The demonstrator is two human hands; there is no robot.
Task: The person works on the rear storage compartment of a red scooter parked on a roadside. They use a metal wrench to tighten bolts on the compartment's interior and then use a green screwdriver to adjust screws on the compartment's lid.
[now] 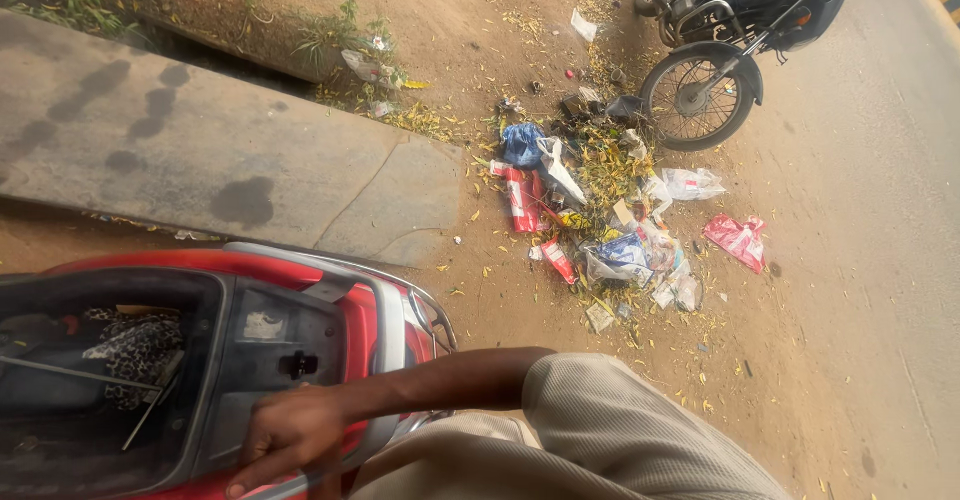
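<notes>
My right hand reaches in from the lower right on a bare forearm with a beige sleeve. Its fingers are spread and lie flat on the rear rim of a red scooter, holding nothing. The scooter's seat is raised, so the dark storage compartment shows at the lower left. A spotted cloth lies inside it. A small black cap sits on the grey panel just above my hand. My left hand is out of sight.
A long concrete slab lies beyond the scooter on bare dirt. A pile of litter, with plastic bags and wrappers, is spread at centre right. A black motorcycle stands at the top right beside a paved road.
</notes>
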